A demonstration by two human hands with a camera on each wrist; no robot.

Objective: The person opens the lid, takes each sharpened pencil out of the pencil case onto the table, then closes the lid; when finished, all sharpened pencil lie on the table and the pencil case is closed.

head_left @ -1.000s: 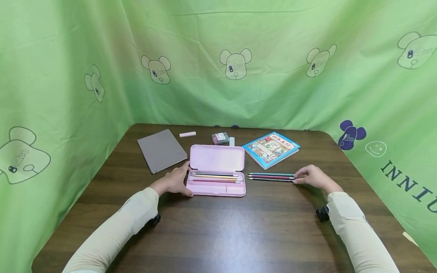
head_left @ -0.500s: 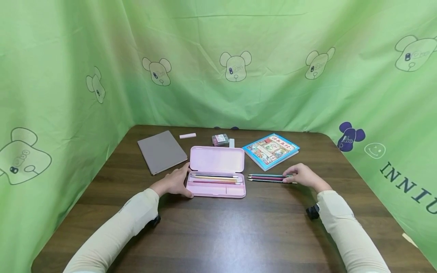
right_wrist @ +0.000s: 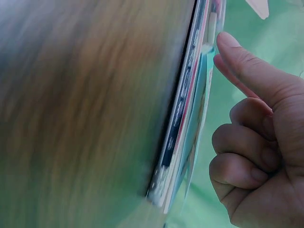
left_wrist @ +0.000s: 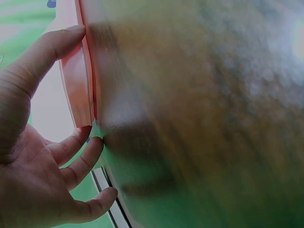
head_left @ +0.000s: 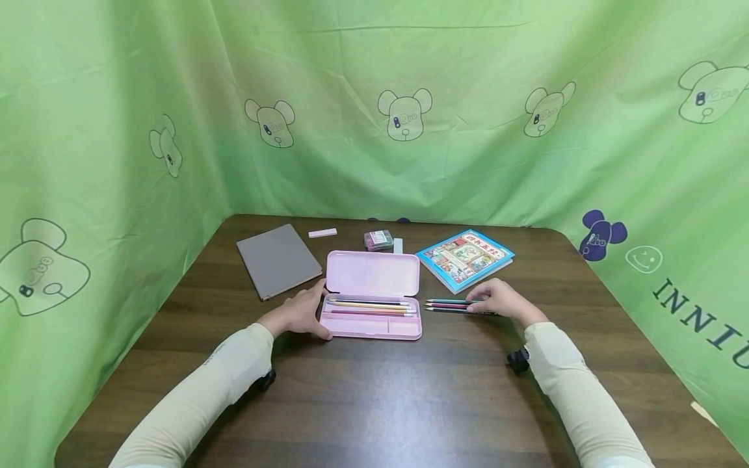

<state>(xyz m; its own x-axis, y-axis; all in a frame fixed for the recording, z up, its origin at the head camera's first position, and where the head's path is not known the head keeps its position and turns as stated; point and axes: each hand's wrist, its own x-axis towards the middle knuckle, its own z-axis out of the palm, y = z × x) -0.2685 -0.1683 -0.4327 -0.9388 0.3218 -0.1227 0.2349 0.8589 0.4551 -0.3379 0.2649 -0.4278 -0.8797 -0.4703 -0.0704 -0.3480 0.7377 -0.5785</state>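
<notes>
**Right hand slides leftward along the pencils**

And the right hand (head_left: 500, 300) has travelled left, from the back ends of three slim teal, magenta and black pencils (head_left: 446, 305) to nearer their middles! Thumb and forefinger sit narrow over them, the other fingers curled; whether they pinch, I can't tell. The pencils haven't budged: side by side, long axes running left to right, sharpened tips pointing left, just beside the pink rectangular pencil case (head_left: 372, 273).

The left hand (head_left: 301, 313) stays put, spread wide, holding the case's left end, thumb on the near edge. The lid is up, and more pencils (head_left: 368, 305) lie lengthwise inside.

Further out, a flat grey notebook (head_left: 279, 261) lies left, a blue-bordered picture-covered book (head_left: 466, 258) right, and a small clear plastic box (head_left: 378, 240) behind the lid, all on the brown wood-grain table (head_left: 374, 396).
</notes>
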